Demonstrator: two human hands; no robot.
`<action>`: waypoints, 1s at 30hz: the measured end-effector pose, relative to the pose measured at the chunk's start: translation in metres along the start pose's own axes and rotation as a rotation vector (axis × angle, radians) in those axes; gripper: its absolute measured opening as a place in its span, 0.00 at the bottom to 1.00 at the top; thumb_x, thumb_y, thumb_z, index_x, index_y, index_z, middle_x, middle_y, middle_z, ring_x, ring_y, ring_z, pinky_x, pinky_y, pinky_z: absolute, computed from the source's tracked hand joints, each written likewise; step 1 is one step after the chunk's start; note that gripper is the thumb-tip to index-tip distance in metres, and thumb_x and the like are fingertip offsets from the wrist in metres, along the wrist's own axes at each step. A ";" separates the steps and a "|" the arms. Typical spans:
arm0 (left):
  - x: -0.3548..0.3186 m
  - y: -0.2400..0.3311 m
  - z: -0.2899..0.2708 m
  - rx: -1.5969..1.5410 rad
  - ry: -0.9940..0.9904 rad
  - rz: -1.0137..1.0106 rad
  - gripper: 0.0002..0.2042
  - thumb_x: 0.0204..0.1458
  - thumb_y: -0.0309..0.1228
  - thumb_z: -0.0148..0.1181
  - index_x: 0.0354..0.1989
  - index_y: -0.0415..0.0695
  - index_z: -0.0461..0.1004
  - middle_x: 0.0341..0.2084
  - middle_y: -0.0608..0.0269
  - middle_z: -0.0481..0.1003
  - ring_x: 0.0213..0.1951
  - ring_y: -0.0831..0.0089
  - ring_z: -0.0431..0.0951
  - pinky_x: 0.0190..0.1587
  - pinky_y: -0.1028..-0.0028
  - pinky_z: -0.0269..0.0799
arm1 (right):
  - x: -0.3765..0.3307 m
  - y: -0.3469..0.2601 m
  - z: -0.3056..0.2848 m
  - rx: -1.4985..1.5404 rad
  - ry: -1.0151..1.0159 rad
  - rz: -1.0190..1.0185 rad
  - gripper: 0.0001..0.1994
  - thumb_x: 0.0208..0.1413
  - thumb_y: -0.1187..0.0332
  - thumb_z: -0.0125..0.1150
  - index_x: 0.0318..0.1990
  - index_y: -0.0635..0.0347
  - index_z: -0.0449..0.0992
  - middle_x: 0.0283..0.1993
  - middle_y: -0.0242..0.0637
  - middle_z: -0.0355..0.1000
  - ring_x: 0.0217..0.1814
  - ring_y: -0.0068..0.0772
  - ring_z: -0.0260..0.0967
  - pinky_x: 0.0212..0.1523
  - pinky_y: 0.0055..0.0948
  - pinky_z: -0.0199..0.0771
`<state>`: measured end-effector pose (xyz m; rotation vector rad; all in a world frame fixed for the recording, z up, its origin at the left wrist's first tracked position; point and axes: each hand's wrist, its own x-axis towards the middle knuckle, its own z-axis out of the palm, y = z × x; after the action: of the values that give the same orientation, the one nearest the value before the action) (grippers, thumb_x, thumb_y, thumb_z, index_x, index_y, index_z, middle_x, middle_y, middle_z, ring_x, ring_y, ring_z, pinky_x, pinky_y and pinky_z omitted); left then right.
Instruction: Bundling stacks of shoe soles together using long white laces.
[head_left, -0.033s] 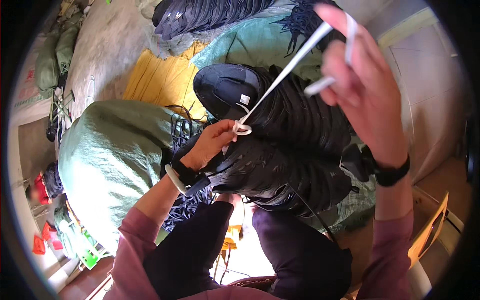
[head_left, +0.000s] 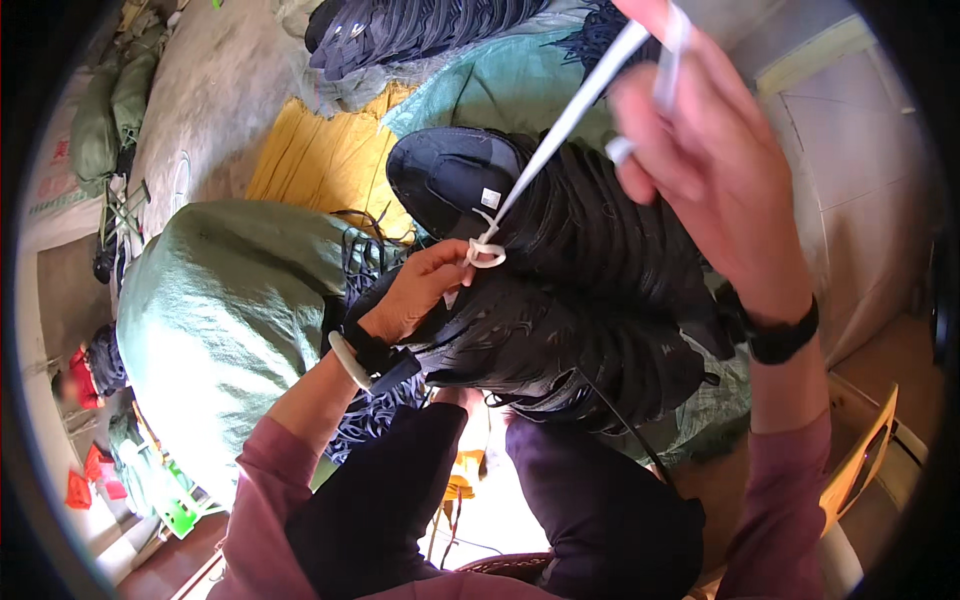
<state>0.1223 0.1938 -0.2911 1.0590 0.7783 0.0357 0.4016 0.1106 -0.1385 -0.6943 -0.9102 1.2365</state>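
A flat white strap point(head_left: 570, 125) stretches taut on a slant between my two hands. My left hand point(head_left: 415, 290) pinches its lower end, where a small white loop point(head_left: 487, 256) and a short loose tail show. Up at the far right, my right hand point(head_left: 715, 180) has the strap wound around its fingers; motion blurs the fingertips. Below the strap lie black shoe uppers point(head_left: 610, 240), nested in long rows. One upper point(head_left: 450, 165) opens toward the far left, with a small white label inside. My left hand is right by the front of these rows.
To the left bulges a large green sack point(head_left: 230, 290), with black laces point(head_left: 370, 265) beside it. More black uppers point(head_left: 420, 35) lie at the back on teal sheeting point(head_left: 490, 85). A yellow woven sheet point(head_left: 320, 155) covers part of the floor. A wooden-edged board point(head_left: 860, 460) stands at the right.
My right hand has shifted slightly left and away from me, carrying the strap's upper end with it. The left hand and loop have hardly moved.
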 end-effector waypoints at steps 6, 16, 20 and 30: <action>-0.015 -0.004 -0.011 -0.414 -0.008 -0.021 0.16 0.53 0.28 0.57 0.51 0.42 0.70 0.26 0.74 0.66 0.27 0.84 0.60 0.32 0.84 0.56 | 0.043 0.046 -0.025 -1.028 -0.160 0.111 0.10 0.57 0.67 0.58 0.44 0.61 0.72 0.37 0.36 0.71 0.32 0.35 0.70 0.36 0.27 0.73; -0.015 -0.007 -0.010 -0.491 -0.092 -0.092 0.11 0.55 0.28 0.57 0.47 0.42 0.73 0.23 0.77 0.63 0.26 0.85 0.59 0.32 0.84 0.56 | -0.020 0.159 0.005 -1.598 -0.287 -0.155 0.04 0.47 0.70 0.56 0.26 0.53 0.77 0.33 0.36 0.70 0.40 0.39 0.70 0.38 0.39 0.65; -0.018 -0.011 -0.012 -0.520 -0.064 -0.102 0.14 0.53 0.25 0.60 0.48 0.42 0.71 0.28 0.78 0.67 0.26 0.86 0.60 0.32 0.86 0.60 | -0.021 0.182 0.010 -1.643 -0.338 -0.070 0.04 0.48 0.68 0.58 0.31 0.53 0.77 0.33 0.34 0.67 0.39 0.37 0.67 0.37 0.40 0.60; -0.033 -0.048 -0.041 -0.870 0.225 -0.144 0.05 0.61 0.30 0.52 0.43 0.46 0.70 0.16 0.77 0.59 0.21 0.83 0.59 0.30 0.79 0.62 | 0.017 0.158 -0.021 -0.501 0.102 0.477 0.14 0.54 0.61 0.56 0.28 0.65 0.75 0.26 0.33 0.71 0.29 0.26 0.66 0.33 0.27 0.66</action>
<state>0.0581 0.1875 -0.3207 0.1723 0.9133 0.3441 0.3453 0.1611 -0.2805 -1.4236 -1.0125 1.3794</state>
